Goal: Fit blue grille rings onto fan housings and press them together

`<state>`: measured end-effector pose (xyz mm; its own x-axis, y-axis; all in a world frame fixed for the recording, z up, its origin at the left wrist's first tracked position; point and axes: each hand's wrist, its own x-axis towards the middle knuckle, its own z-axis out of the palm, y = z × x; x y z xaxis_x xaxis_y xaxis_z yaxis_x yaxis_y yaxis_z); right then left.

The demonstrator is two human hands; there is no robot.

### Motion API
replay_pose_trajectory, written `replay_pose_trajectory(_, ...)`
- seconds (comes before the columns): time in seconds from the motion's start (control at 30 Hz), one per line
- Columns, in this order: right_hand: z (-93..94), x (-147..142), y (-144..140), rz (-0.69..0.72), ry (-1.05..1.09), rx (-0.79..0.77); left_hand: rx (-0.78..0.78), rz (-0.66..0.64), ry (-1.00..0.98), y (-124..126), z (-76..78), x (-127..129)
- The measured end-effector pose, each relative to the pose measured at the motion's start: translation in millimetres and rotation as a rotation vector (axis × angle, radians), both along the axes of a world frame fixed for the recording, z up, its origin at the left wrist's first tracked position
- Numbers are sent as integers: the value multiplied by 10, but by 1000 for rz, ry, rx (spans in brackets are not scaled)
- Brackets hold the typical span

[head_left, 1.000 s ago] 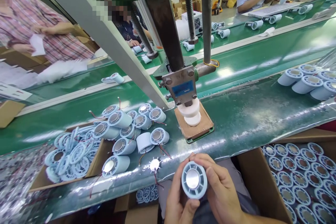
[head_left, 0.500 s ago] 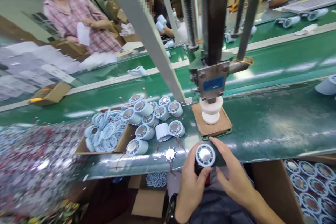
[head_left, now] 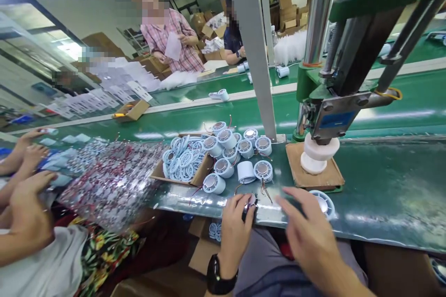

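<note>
My left hand (head_left: 235, 225), a dark watch (head_left: 218, 274) on its wrist, is closed on a small silver disc (head_left: 251, 200) at the bench's front edge. The fingers partly hide this disc. To its right, my right hand (head_left: 310, 232) is blurred, with its fingers apart and nothing seen in them. Just behind that hand, a light-blue ringed part with a silver centre (head_left: 324, 205) rests on the bench, partly covered by the fingers. Several light-blue cylindrical housings with silver centres and thin wires (head_left: 263, 171) stand beyond my left hand.
A press with a white round head (head_left: 313, 162) stands over a brown board (head_left: 296, 167). At left are a cardboard box (head_left: 202, 177) of light-blue rings and a heap of wired parts (head_left: 114, 176). A co-worker's hands (head_left: 31, 185) are farther left; a green conveyor (head_left: 174, 120) runs behind.
The ringed part has left my hands and lies on the bench at right. My left hand has moved onto the spoked silver disc. The view has swung left.
</note>
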<state>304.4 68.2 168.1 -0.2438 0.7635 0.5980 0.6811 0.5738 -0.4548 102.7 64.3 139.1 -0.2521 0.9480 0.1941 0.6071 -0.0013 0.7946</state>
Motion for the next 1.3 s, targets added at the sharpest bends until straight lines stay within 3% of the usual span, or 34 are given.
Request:
replay_pose_trajectory(0.13, 222, -690, 522, 107, -382, -212, 8, 155, -164, -49, 60, -132)
replay_pose_trajectory(0.27, 288, -1020, 840, 168, -482, -260, -35, 238, -408, -161, 150, -344)
replay_pose_trajectory(0.5, 451, -894, 807, 351, -644, -316, -60, 236, -793, -307, 236, -443)
replay_pose_trajectory(0.63, 619, -868, 882, 413, -698, -370, -44, 234, -889, -278, 238, -422)
replay_pose_trajectory(0.8, 680, -906, 1037, 477, -659, -428, -49, 215, -950, -144, 257, -333)
replay_pose_trajectory(0.93, 710, -815, 944, 432, -498, -417, -42, 188, -947, -46, 333, -260)
replay_pose_trajectory(1.1, 795, -700, 771, 557, -338, -464, -54, 122, -852, 77, 486, -162)
replay_pose_trajectory(1.3, 774, -614, 809, 529, -375, -481, -110, 50, -608, 82, 574, -110)
